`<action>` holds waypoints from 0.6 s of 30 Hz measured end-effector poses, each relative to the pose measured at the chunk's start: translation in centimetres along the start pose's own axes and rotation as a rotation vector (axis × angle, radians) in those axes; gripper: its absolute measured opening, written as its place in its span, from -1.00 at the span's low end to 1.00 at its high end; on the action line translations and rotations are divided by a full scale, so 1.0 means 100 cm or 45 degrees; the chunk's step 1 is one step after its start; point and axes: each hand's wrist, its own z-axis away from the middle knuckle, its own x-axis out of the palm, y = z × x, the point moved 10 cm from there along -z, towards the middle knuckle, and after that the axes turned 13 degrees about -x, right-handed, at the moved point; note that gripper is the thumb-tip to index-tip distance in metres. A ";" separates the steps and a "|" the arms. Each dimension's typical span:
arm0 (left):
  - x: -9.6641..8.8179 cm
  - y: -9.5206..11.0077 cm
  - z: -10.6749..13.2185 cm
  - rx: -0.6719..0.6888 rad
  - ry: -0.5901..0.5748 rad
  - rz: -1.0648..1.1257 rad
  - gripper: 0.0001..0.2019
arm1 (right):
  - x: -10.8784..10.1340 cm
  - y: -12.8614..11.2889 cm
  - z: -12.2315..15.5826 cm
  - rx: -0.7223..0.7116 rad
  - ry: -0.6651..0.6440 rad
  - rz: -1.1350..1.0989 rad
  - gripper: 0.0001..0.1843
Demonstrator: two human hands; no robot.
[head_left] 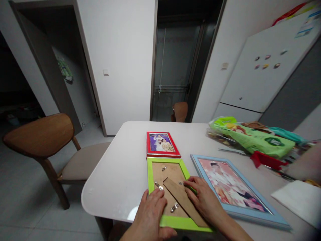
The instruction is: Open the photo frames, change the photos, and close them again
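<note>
A lime-green picture frame (164, 221) lies face down on the table, its brown backboard (165, 177) and support leg (184, 201) facing up. Small metal clips sit around the board; one lower clip (174, 208) shows fully. My left hand (151, 214) grips the frame's lower left, fingertips at the left clip (158, 186) and thumb by the bottom edge. Over the right side, my right hand (202, 197) has its fingers curled, the fingertips at the right clip (181, 183). Beyond lies a red picture frame (163, 155), photo up. To the right is a larger light-blue picture frame (253, 219).
Green plastic packaging (260, 139), a red object (265, 160) and white paper (298, 201) crowd the table's right side. A metal tool (232, 151) lies near the packaging. A wooden chair (40, 137) stands left of the table (112, 180); a fridge (263, 73) is at the back right.
</note>
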 end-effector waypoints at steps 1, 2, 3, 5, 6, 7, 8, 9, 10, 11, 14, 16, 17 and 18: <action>0.001 -0.001 -0.001 -0.003 0.007 -0.008 -0.36 | 0.001 0.002 -0.002 0.016 -0.013 0.013 -0.71; 0.001 -0.002 -0.002 -0.005 0.016 -0.012 -0.39 | 0.002 0.004 -0.005 0.034 -0.024 0.017 -0.72; 0.001 -0.003 -0.003 -0.006 0.021 -0.014 -0.41 | 0.003 0.005 -0.007 0.051 -0.034 0.016 -0.73; 0.001 -0.003 -0.005 0.002 0.022 -0.014 -0.45 | 0.003 0.005 -0.010 0.079 -0.049 0.007 -0.74; 0.001 -0.003 -0.005 0.005 0.021 -0.012 -0.47 | 0.003 0.005 -0.011 0.091 -0.051 0.005 -0.75; 0.001 -0.003 -0.006 0.004 0.020 -0.009 -0.48 | 0.002 0.006 -0.011 0.103 -0.048 0.003 -0.75; 0.001 -0.003 -0.006 0.002 0.016 -0.006 -0.49 | 0.001 0.006 -0.011 0.113 -0.044 -0.001 -0.75; 0.001 -0.003 -0.006 -0.003 0.012 -0.004 -0.50 | 0.001 0.007 -0.011 0.118 -0.044 -0.009 -0.74; 0.001 -0.003 -0.005 -0.008 0.005 -0.003 -0.50 | 0.001 0.008 -0.011 0.118 -0.045 -0.018 -0.74; 0.001 -0.003 -0.005 -0.014 -0.003 -0.005 -0.50 | 0.001 0.008 -0.011 0.113 -0.048 -0.029 -0.73; 0.001 -0.001 -0.005 -0.023 -0.029 -0.017 -0.52 | 0.003 0.008 -0.012 0.100 -0.076 -0.033 -0.71; 0.000 0.000 -0.005 -0.028 -0.043 -0.024 -0.54 | 0.004 0.008 -0.013 0.104 -0.100 -0.012 -0.69; 0.000 0.001 -0.005 -0.035 -0.048 -0.025 -0.54 | 0.004 0.007 -0.014 0.099 -0.116 -0.004 -0.69; -0.001 0.001 -0.005 -0.044 -0.052 -0.024 -0.54 | 0.005 0.005 -0.015 0.084 -0.133 0.002 -0.68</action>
